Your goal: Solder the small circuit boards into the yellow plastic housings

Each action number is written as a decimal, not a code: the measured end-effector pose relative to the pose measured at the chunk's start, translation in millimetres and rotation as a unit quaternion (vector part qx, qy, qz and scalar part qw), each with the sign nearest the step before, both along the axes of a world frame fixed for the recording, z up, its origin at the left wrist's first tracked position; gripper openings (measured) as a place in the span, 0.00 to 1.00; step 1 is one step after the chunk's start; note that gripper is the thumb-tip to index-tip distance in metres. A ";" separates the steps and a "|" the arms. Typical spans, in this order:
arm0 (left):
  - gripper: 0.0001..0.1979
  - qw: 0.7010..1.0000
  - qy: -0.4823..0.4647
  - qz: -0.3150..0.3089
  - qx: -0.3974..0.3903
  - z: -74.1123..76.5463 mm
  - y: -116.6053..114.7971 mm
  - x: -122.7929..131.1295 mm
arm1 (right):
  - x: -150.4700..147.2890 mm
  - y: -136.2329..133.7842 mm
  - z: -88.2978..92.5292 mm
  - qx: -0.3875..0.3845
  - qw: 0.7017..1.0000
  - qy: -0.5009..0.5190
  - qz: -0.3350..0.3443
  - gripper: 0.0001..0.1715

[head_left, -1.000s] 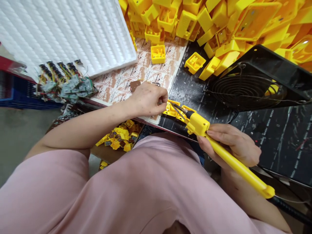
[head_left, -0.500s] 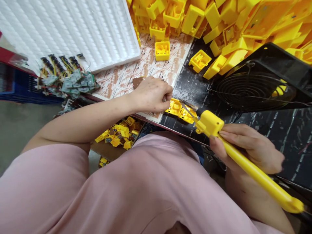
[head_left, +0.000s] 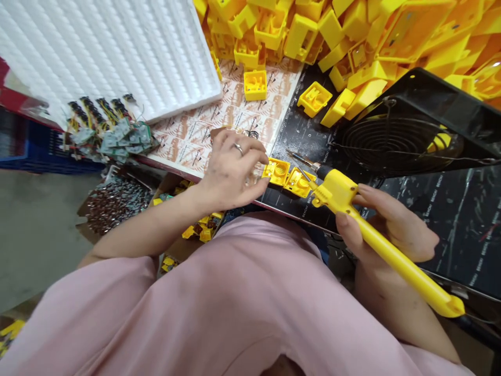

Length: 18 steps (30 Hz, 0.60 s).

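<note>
My right hand [head_left: 387,224] grips a yellow soldering gun [head_left: 340,193] by its long handle, with the metal tip pointing left above the bench. Just below the tip lie two small open yellow casings [head_left: 299,183], side by side near the bench edge. My left hand [head_left: 235,167], wearing a ring, is curled at the left casing [head_left: 278,171]. Its thumb and forefinger bend around the casing's left end, with thin shiny strands between them; what they hold I cannot make out. A brown piece [head_left: 215,133] and small dark rings [head_left: 253,134] lie behind that hand.
Yellow housings [head_left: 301,39] are heaped at the back. A black fan [head_left: 391,136] stands on the right. At left, a white foam sheet [head_left: 129,52] lies beside wired circuit boards [head_left: 125,137]. Below the bench are boxes of small brown-and-silver parts [head_left: 117,201] and yellow pieces [head_left: 199,230].
My left hand has loosened from a tight pinch and drawn slightly left, its fingers spreading somewhat. The soldering gun remains in my right hand, shifted a little left in view.
</note>
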<state>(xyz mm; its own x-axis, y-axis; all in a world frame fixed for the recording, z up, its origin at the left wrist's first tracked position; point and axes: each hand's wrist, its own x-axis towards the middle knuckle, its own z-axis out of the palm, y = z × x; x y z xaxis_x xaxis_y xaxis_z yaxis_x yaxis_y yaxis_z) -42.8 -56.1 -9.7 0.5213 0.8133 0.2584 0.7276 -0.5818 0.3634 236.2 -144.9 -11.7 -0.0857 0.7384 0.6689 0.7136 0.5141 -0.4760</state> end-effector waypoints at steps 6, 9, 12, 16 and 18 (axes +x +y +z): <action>0.12 1.000 0.011 -0.015 -0.010 -13.2 3.2 -0.5 | -0.6 -4.1 7.1 -0.009 1.000 -0.010 -0.004 0.29; 0.14 0.999 0.027 -0.036 -0.023 -8.7 10.0 -2.2 | 4.5 -8.0 6.4 -0.028 0.999 -0.002 -0.016 0.32; 0.15 0.998 0.041 -0.042 -0.034 -3.5 12.8 -1.1 | 12.0 -8.3 3.2 -0.017 1.000 0.007 0.015 0.37; 0.15 0.996 0.057 -0.050 -0.050 1.5 12.7 2.4 | 21.8 -1.5 1.6 -0.001 0.996 0.018 0.092 0.39; 0.15 0.994 0.072 -0.051 -0.059 4.1 12.4 4.7 | 24.4 3.1 2.9 -0.016 0.990 0.014 0.137 0.35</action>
<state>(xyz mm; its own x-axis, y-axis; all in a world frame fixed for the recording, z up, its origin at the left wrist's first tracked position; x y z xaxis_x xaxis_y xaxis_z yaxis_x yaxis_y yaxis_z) -38.1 -43.7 -5.5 0.6278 0.7741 0.0820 0.7158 -0.6155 0.3298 260.6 -141.8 -8.9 -0.2681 0.7114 0.6496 0.5364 0.6704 -0.5128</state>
